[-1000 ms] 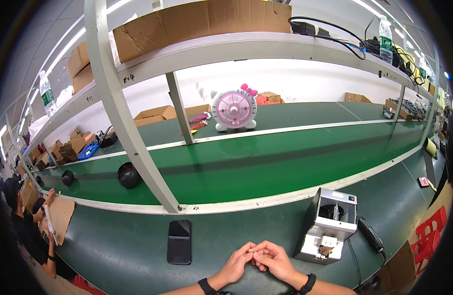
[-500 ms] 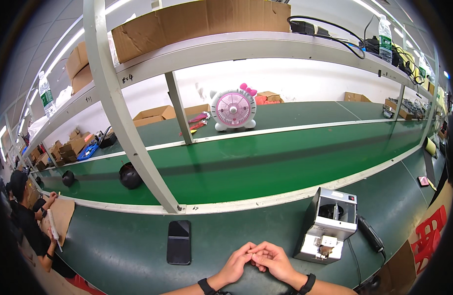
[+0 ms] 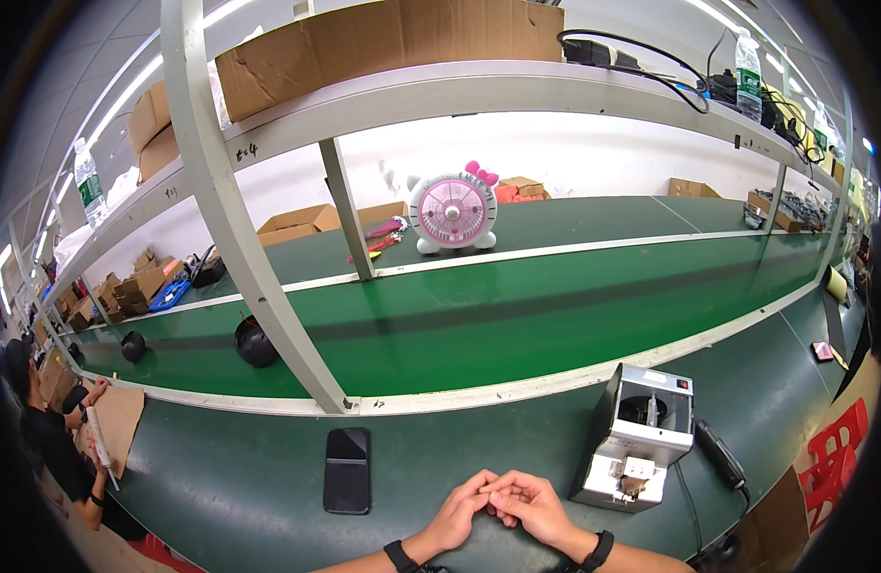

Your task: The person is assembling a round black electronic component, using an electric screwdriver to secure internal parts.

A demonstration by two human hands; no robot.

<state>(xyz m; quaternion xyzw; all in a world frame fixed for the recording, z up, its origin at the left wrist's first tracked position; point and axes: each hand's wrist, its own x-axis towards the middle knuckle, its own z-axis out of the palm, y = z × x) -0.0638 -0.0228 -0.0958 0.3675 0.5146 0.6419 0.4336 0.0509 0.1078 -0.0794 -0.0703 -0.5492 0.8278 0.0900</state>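
My left hand (image 3: 457,514) and my right hand (image 3: 533,508) rest together at the front of the dark green worktop, fingertips meeting and fingers bent inward. Nothing shows between them. Black bands circle both wrists. A black smartphone (image 3: 347,471) lies flat to the left of my hands, apart from them. To their right stands a silver and black bench machine (image 3: 641,435) with a clear-sided upper part and a red switch. Beside that machine lies a black handheld tool (image 3: 719,453) with a cable.
Beyond a pale rail runs a green conveyor belt (image 3: 517,315) with black round pieces (image 3: 256,342) on it. A pink and white fan (image 3: 453,212) stands behind. Overhead, a shelf (image 3: 498,86) carries a cardboard box. A co-worker (image 3: 58,430) at far left holds a white tube.
My hands keep the same pose. The nearest black round piece on the belt has shifted slightly right. At far left, the co-worker's head has moved a little left and down.
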